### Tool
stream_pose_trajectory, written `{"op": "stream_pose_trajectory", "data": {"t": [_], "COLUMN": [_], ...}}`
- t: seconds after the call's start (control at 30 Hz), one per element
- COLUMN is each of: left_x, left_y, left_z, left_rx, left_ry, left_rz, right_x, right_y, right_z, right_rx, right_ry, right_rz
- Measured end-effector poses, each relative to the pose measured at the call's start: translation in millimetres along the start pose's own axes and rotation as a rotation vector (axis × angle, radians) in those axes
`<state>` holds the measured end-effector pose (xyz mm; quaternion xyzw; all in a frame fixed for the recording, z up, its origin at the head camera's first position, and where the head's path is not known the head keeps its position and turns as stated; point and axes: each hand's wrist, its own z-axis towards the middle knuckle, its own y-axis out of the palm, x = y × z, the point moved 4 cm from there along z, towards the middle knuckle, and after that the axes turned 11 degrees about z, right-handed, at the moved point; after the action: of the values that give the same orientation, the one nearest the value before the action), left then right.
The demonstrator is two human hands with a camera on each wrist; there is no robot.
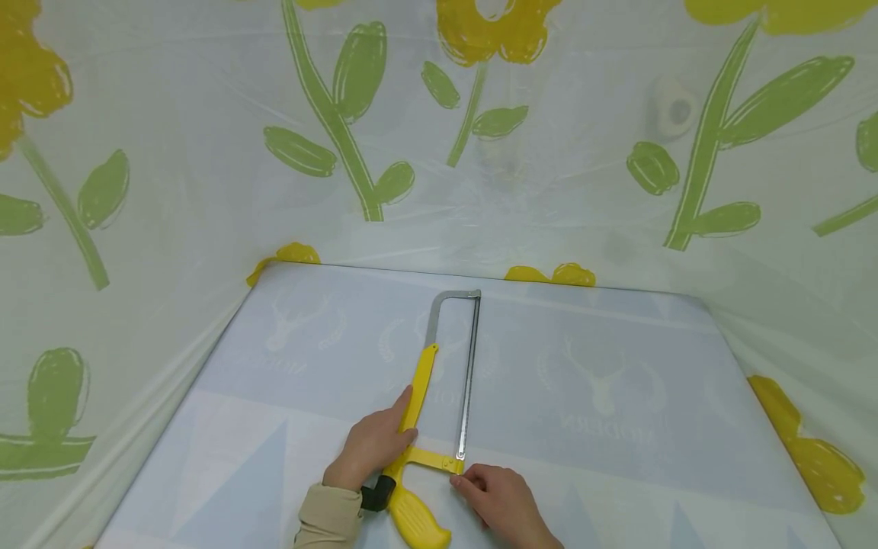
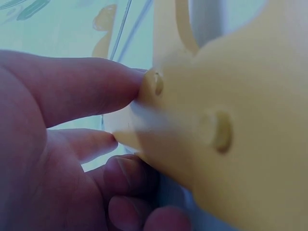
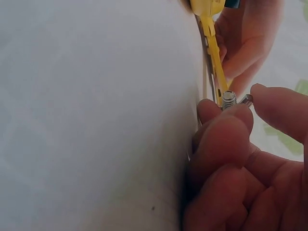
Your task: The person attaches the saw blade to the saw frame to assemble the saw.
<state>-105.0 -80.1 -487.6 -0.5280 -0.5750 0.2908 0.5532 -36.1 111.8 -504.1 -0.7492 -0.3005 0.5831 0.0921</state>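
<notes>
A hacksaw with a yellow frame and handle lies on the table, its blade toward the right. My left hand grips the yellow back of the frame, thumb laid along it. In the left wrist view, the fingers of that hand hold the edge of the yellow frame. My right hand is at the near end of the blade. Up close, the right hand has its thumb and fingers around a metal wing nut beside a threaded bolt end.
The table has a pale printed cover with deer and triangle patterns. A white curtain with yellow flowers and green leaves hangs around its back and sides. A black band sits by the left wrist.
</notes>
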Motion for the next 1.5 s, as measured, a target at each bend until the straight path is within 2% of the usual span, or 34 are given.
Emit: {"op": "stream_pose_trajectory", "data": {"t": [0.33,0.53,0.67,1.0,1.5], "left_x": [-0.4,0.3,0.2,1.2,1.4], "left_y": [0.0,-0.3,-0.5,-4.2,-4.4], "left_z": [0.0,0.4,0.9,-0.4,-2.1], "left_rx": [0.007,-0.013,-0.021,0.008,-0.008], "left_ry": [0.006,-0.003,-0.008,0.015,0.006], "left_rz": [-0.008,-0.017,-0.019,-0.035,-0.019], "right_x": [2.2,6.5,6.4,6.3,0.8], "right_y": [1.2,-0.3,-1.4,0.5,0.4], "right_z": [1.8,1.2,0.4,1.2,-1.0], "right_rx": [0.008,0.026,0.042,0.03,0.002], "right_ry": [0.011,0.061,0.061,0.061,0.032], "right_rz": [0.001,0.067,0.092,0.06,0.014]}}
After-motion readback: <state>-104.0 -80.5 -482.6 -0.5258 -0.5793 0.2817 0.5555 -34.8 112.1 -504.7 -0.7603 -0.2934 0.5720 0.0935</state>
